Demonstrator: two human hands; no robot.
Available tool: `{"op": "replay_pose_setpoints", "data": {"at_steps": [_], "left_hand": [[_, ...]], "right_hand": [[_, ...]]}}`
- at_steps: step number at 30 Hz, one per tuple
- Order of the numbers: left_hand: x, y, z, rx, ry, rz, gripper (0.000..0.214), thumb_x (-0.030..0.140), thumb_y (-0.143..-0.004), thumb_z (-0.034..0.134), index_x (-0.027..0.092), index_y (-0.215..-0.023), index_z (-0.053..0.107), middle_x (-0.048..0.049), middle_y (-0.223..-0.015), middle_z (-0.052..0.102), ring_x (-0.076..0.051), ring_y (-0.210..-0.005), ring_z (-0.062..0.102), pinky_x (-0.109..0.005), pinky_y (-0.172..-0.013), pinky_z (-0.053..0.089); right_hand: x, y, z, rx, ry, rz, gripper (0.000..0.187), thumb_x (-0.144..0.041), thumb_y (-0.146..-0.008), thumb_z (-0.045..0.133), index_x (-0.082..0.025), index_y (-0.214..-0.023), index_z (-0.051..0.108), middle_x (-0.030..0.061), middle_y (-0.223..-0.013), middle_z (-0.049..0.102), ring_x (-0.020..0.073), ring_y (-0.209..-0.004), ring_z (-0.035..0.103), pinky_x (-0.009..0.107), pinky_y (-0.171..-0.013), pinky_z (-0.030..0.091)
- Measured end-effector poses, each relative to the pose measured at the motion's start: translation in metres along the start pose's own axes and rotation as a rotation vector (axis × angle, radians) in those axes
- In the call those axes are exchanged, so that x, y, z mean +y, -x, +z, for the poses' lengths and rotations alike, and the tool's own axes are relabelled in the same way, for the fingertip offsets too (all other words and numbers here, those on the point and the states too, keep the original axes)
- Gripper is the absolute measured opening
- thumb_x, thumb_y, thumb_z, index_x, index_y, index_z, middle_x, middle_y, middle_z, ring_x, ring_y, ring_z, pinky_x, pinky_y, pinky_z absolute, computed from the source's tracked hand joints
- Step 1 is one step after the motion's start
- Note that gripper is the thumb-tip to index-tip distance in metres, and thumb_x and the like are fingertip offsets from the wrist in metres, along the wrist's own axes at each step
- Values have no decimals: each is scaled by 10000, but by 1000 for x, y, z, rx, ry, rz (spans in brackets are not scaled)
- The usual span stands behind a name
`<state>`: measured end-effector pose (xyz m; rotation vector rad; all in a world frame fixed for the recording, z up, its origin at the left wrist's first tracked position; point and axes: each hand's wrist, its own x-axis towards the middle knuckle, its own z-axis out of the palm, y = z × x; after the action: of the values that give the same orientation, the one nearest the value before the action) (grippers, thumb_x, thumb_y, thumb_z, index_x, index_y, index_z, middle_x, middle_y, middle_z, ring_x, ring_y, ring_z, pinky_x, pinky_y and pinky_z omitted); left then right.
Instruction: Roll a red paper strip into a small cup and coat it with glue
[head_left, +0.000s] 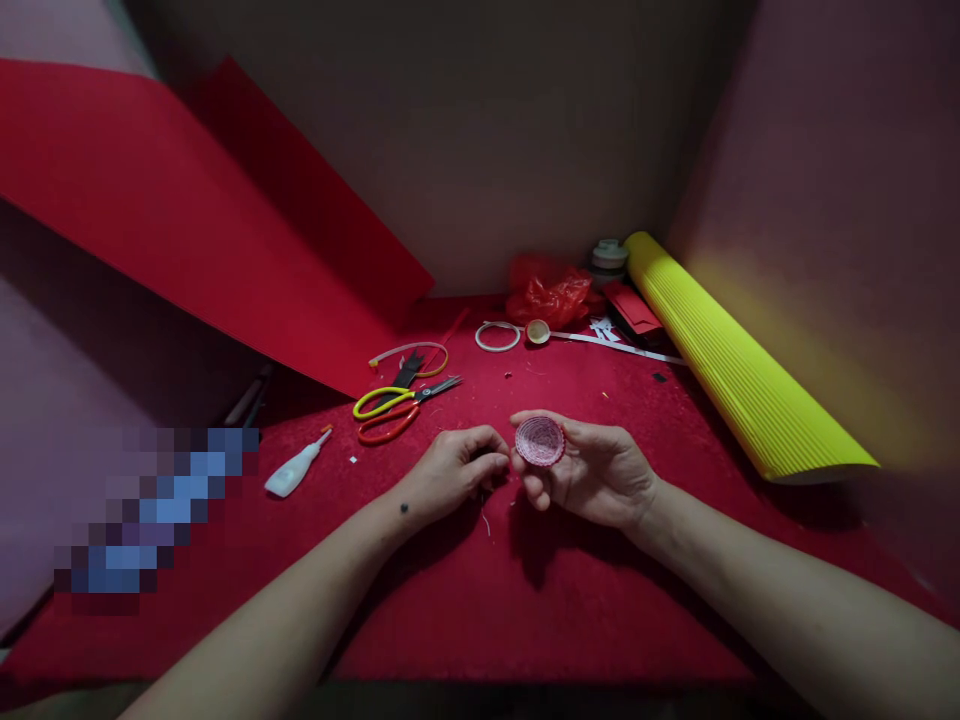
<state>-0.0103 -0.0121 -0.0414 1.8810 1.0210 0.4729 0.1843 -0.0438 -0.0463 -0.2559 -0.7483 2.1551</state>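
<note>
A small round coiled bowl [540, 442], pink and white inside with a red rim, rests in the fingers of my right hand [606, 470]. It is tipped so its hollow side faces me. Just left of it, my left hand [466, 466] is closed, thumb against curled fingers, its tips close to the bowl's edge. Whether those fingertips hold anything is hidden. Beyond my left hand lie scissors [401, 411] with one yellow and one red handle. A white squeeze bottle [298, 468] with a narrow nozzle lies further left.
Red sheets [225, 220] slant over the left side. On the right leans a yellow corrugated roll [742, 370]. Toward the back are a white ring [497, 337], a small round cup [537, 333], a red plastic bag [551, 292] and a lidded jar [609, 256]. Red cloth [450, 620] covers the table.
</note>
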Motion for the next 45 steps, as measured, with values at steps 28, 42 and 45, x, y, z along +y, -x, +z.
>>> {"op": "replay_pose_setpoints", "data": {"at_steps": [28,42,45], "left_hand": [[9,27,-18,32,-158,42,106,191,-740,653,148,-834,628,-9,-798,602,-120,-716,551,-238,-666,442],[21,6,15,-84,-462,316,52,143,-814,626,162,-766,616,-2,-773,588,-130,-769,529,-253,-752,395],[15,-9,17,-173,-506,369,74,136,-777,668,187,-829,653,2,-812,624,-132,-782,550,-254,-761,397]], "right_hand": [[-22,4,-5,134,131,-117,363,-316,-719,666,-215,-1067,636,51,-866,726,149,-690,659,262,-652,503],[-27,3,-8,151,141,-153,400,-321,-729,620,-204,-1109,582,38,-846,714,155,-686,649,281,-667,508],[-27,3,-7,155,136,-164,387,-317,-733,618,-196,-1098,583,45,-836,712,157,-681,647,292,-684,514]]}}
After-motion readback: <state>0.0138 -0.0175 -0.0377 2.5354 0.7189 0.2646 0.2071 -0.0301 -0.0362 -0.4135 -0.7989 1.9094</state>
